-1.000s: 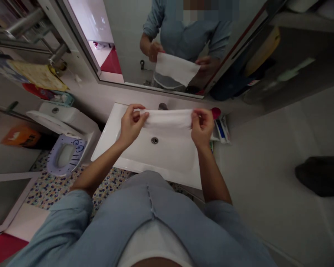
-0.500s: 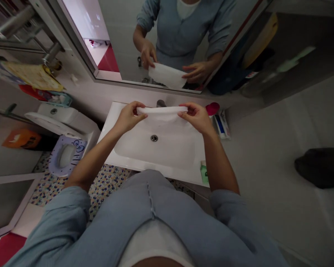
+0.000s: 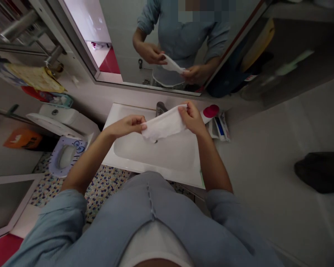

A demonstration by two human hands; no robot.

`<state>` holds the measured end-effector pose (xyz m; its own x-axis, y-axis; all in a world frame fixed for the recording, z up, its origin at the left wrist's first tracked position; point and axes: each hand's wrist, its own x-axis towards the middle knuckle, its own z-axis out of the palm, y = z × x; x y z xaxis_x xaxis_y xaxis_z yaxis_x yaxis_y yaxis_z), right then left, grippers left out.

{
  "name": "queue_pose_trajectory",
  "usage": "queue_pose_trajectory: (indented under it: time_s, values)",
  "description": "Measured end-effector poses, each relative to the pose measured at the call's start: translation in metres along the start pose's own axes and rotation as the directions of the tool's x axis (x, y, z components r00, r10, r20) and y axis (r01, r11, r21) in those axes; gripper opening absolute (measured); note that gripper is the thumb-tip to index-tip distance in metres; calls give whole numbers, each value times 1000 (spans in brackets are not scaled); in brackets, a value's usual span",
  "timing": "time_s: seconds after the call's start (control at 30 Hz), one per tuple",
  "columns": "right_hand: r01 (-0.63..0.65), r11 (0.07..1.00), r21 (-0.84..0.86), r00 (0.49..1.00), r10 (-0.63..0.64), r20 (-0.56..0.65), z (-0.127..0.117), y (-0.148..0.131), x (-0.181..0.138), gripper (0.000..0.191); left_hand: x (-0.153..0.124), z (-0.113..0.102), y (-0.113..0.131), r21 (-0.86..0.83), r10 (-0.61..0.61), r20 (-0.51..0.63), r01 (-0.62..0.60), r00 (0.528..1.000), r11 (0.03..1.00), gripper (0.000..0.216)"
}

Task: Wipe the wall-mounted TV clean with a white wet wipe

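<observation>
Head view: the left hand [image 3: 126,126] and right hand [image 3: 192,119] are apart, each pinching one end of a white cloth [image 3: 164,124]. The cloth sags, crumpled, between them, above the basin of a white sink [image 3: 122,165] and just in front of the faucet [image 3: 160,108]. A red-capped tube [image 3: 210,112] lies just beside the right hand. A toilet [image 3: 66,155] stands left of the sink, and a mirror [image 3: 114,48] above reflects the hands.

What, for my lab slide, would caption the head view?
Left hand and right hand hold a white cloth over a white washbasin.
</observation>
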<state>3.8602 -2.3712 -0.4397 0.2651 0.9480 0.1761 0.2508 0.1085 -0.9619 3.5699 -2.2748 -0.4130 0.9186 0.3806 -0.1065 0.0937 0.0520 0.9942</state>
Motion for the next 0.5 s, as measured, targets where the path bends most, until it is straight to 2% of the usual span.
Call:
queue_pose_trajectory:
  time_s: [0.07,0.13,0.17,0.2,0.27,0.37,0.43,0.5]
  values:
    - [-52,998,24,989,49,137,3,-7,2,57,-4,7,-14,-126,-17,109,31,994,992,39]
    - [-97,995,30,950,84,302,3,-16,6,55,-9,17,-22,-186,3,159,27,987,982,67]
    - [-103,995,12,922,91,375,2,-22,9,53,-11,22,-22,-178,31,171,0,985,984,81]
    - [-93,995,-18,897,92,433,2,-27,11,50,-14,28,-21,-135,63,185,-38,981,990,86]
    - [-27,995,-95,858,72,509,1,-36,19,44,-17,37,-14,12,116,237,-122,965,992,74]
    - [127,972,-199,828,7,561,3,-47,31,36,-15,48,-6,205,117,306,-185,945,961,51]
    - [263,926,-272,821,-67,567,6,-53,38,29,-10,55,-12,268,127,228,-188,965,945,38]
    - [387,852,-352,828,-153,539,11,-58,38,24,-2,61,-26,348,170,-5,-158,985,924,29]
